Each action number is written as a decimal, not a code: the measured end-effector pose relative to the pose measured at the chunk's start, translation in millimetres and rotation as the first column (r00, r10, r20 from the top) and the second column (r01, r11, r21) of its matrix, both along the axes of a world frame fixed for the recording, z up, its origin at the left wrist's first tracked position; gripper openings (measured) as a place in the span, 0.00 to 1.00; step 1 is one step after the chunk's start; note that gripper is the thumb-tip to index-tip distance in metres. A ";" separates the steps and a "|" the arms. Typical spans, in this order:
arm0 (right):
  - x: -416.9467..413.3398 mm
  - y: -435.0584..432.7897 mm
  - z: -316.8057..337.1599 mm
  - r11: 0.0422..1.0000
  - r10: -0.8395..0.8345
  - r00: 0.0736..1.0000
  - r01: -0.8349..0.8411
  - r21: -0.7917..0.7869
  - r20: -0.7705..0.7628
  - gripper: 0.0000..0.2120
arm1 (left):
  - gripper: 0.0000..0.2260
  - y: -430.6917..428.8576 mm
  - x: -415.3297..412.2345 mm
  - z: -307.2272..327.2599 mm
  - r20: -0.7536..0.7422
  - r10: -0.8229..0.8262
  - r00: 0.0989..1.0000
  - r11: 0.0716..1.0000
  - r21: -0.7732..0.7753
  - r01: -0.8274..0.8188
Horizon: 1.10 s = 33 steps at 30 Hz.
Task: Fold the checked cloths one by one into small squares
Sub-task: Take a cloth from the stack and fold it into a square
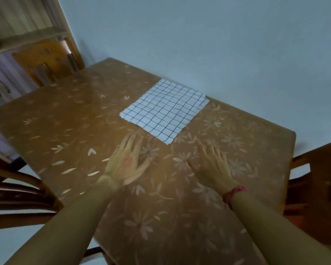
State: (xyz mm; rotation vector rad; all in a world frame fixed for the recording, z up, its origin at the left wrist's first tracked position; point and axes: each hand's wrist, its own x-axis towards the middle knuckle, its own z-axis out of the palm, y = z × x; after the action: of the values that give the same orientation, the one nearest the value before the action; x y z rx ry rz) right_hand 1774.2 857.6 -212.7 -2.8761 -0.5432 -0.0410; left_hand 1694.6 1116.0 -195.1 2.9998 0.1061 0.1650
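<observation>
Head view: left hand (125,163), right hand (211,165) near cloths (164,109).

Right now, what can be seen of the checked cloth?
The cloth is white with a thin black grid, looks like soft fabric, slightly rippled. It lies flat on the table near the far edge by the wall, corner toward the camera. Offset edges at its corners suggest several layers. Neither the left hand nor the right hand touches it.

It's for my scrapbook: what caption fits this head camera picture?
Open left hand and right hand stretch over the flowery table, just short of the flat checked cloths.
</observation>
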 end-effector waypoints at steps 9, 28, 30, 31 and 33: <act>65.6 41.3 -59.2 1.000 0.013 0.999 -0.013 -0.012 -0.032 0.30 | 0.34 32.3 79.1 -67.3 -0.046 -0.034 0.998 0.998 0.048 0.037; 167.4 112.9 -161.0 0.991 0.119 0.990 -0.114 0.069 -0.070 0.32 | 0.29 27.6 217.6 -168.3 0.017 -0.006 1.000 0.997 -0.073 0.007; 167.4 114.7 -162.2 0.988 0.131 0.988 -0.123 0.094 -0.077 0.31 | 0.28 25.7 218.8 -171.9 0.015 -0.006 1.000 0.997 -0.070 0.007; 166.8 115.2 -162.3 0.987 0.133 0.989 -0.125 0.106 -0.069 0.31 | 0.27 24.8 218.6 -172.7 0.026 -0.001 1.000 0.998 -0.069 0.003; 165.6 115.7 -163.1 0.983 0.134 0.990 -0.126 0.131 -0.051 0.29 | 0.24 23.4 218.3 -173.9 0.076 0.009 0.997 0.996 -0.085 -0.002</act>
State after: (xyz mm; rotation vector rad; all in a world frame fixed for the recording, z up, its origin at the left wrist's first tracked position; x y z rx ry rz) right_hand 1939.8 973.3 -375.8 -2.7027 -0.6890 0.0300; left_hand 1912.9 1139.4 -369.0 2.9050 0.1104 0.2680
